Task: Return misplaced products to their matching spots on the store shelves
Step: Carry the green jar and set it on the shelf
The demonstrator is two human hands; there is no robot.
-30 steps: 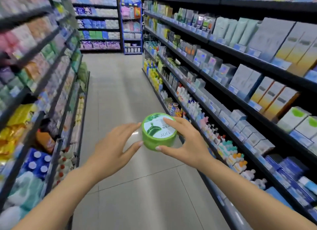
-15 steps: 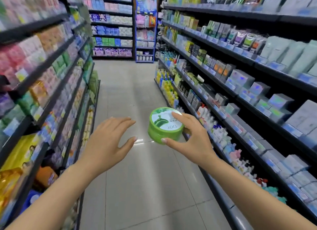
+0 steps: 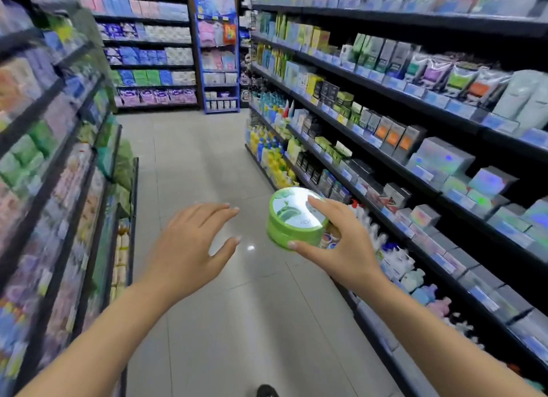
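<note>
Head view, store aisle. Right hand (image 3: 344, 248) grasps a round green jar (image 3: 293, 218) with a white leaf-print lid: thumb on the near side wall, fingers over the lid and far side. Jar is tilted, held in the air above the tiled floor (image 3: 207, 165), just beside the front edge of the right-side shelves (image 3: 385, 159) of boxed cosmetics. Left hand (image 3: 192, 242) is released, fingers spread and slightly bent, holding nothing, apart from the jar. Left-side shelves (image 3: 59, 159) are blurred.

Shelves (image 3: 370, 153) w/ boxes (image 3: 441, 156), bottles (image 3: 267, 147); tiled floor (image 3: 192, 159).
</note>
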